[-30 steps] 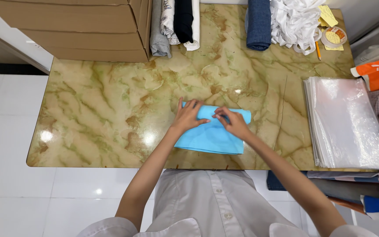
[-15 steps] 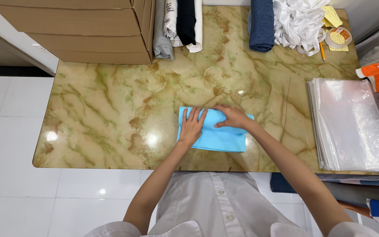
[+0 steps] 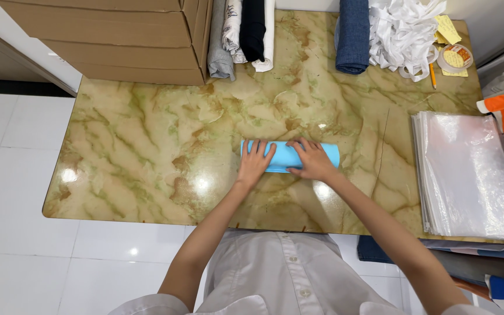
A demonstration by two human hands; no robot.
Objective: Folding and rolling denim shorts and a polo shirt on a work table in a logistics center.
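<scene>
A blue cloth (image 3: 290, 156), folded into a narrow strip at the middle of the table (image 3: 147, 146), is pressed flat by the left hand (image 3: 255, 163) and right hand (image 3: 311, 161), fingers spread, with bare tabletop left of it and plastic bags (image 3: 468, 175) well to its right.

1. The folded cloth (image 3: 290, 156) lies on the table (image 3: 147, 146), near the middle, closer to your edge than to the far one.
2. Your left hand (image 3: 255, 163) lies flat on the cloth's left end, your right hand (image 3: 312, 161) on its right part.
3. Far left, a cardboard box (image 3: 118, 35) sits on the table's back edge.
4. Just right of the box, rolled garments (image 3: 243, 32) lie side by side.
5. Further right at the back lies a rolled denim piece (image 3: 352, 35), then a heap of strips (image 3: 403, 32) touching it.
6. A tape roll (image 3: 456, 57) sits at the far right corner.
7. A stack of plastic bags (image 3: 468, 175) lies on the right edge, well apart from the cloth.
</scene>
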